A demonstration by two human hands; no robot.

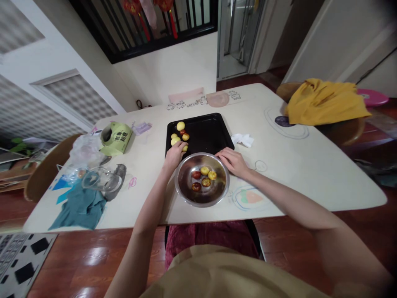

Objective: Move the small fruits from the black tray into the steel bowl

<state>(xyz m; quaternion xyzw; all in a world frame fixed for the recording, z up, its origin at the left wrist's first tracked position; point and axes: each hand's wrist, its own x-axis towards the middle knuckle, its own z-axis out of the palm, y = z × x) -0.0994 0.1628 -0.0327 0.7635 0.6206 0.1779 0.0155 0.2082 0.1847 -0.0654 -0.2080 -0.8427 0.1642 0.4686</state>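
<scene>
A steel bowl (202, 200) stands near the table's front edge, with several small round fruits, yellow and red-brown like jujubes (204, 182), lying in it. Behind it is a black tray (206, 130); its left side carries several more fruits (181, 126), mostly pale yellow. My left hand (174, 157) reaches over the tray's front left corner, its fingers closed about a small yellow fruit (185, 147), partly hidden. Beside the bowl's right rim my right hand (233, 161) lies with fingers stretched out at the tray's front right corner; it holds nothing visible.
A crumpled white tissue (243, 139) lies right of the tray. At the left are a green tissue pack (116, 138), a clear pitcher (102, 180), plastic bags (85, 151) and a teal cloth (81, 207). A yellow garment (324, 101) hangs over a chair at the right.
</scene>
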